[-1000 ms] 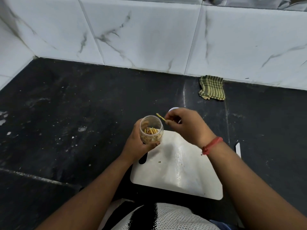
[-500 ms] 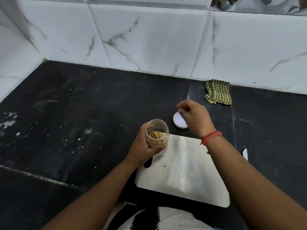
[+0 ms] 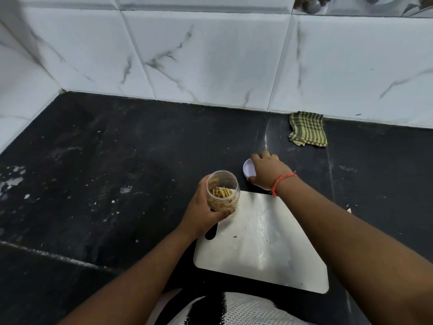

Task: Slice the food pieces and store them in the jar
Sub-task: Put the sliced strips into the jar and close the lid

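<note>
A small clear jar (image 3: pixel 223 185) holds several yellowish food slices and stands open at the far left corner of the white cutting board (image 3: pixel 262 249). My left hand (image 3: pixel 203 211) grips the jar from the left side. Just beyond the board lies the white lid (image 3: pixel 248 168) on the black counter. My right hand (image 3: pixel 267 171) lies over the lid's right part, fingers curled at its edge; whether the lid is lifted I cannot tell.
A green striped cloth (image 3: pixel 307 129) lies against the tiled wall at the back right. A white sliver of an object (image 3: pixel 349 210) shows past my right forearm. The black counter (image 3: pixel 105 172) stretches left, speckled with white marks.
My right hand dropped a food slice into the jar, then moved back and right onto the white lid. The left hand kept hold of the jar.
</note>
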{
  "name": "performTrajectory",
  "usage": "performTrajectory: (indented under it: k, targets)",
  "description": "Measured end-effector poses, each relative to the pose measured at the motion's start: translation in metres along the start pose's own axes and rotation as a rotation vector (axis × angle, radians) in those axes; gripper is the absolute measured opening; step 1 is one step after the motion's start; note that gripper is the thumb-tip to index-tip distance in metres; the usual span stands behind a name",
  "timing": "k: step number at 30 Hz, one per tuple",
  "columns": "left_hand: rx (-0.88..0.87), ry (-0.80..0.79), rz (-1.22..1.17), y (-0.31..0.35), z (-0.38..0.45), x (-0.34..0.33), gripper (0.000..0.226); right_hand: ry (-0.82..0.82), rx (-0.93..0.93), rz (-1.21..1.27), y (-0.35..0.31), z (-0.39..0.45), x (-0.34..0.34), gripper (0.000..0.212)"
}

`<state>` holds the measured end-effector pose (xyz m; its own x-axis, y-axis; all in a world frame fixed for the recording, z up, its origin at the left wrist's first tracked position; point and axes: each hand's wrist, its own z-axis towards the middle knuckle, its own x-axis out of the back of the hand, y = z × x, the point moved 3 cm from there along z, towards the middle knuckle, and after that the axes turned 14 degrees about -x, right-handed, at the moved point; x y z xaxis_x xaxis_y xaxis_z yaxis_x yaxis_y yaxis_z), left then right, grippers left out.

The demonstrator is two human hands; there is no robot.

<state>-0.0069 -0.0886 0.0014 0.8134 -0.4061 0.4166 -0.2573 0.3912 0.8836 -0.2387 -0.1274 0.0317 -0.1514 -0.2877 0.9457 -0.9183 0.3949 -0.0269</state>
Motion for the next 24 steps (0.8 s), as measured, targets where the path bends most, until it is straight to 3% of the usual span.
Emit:
performTrajectory:
  k: [3, 9, 12, 14, 17, 24]
  targets:
    - [-0.001, -0.002, -0.008, 0.0, 0.0, 0.0, 0.097, 0.01, -0.013, 0.148, -0.003, -0.005, 0.006, 0.075]
    - [0.016, 0.003, -0.006, 0.001, 0.0, -0.002, 0.096, -0.067, -0.049, 1.029, -0.006, -0.045, 0.039, 0.054]
    - [0.006, 0.011, -0.003, 0.0, 0.001, -0.002, 0.096, -0.067, 0.024, 1.232, -0.012, -0.075, 0.049, 0.045]
    - [0.002, 0.016, -0.019, -0.002, 0.0, -0.002, 0.095, -0.012, 0.17, 1.106, -0.022, -0.092, 0.048, 0.043]
    - [-0.001, 0.036, -0.017, -0.001, 0.001, -0.001, 0.095, 0.124, 0.401, 0.725, -0.037, -0.105, 0.036, 0.048]
    - [-0.003, 0.021, -0.031, -0.005, 0.002, -0.002, 0.094, 0.316, 0.534, 0.18, -0.051, -0.102, 0.027, 0.056]
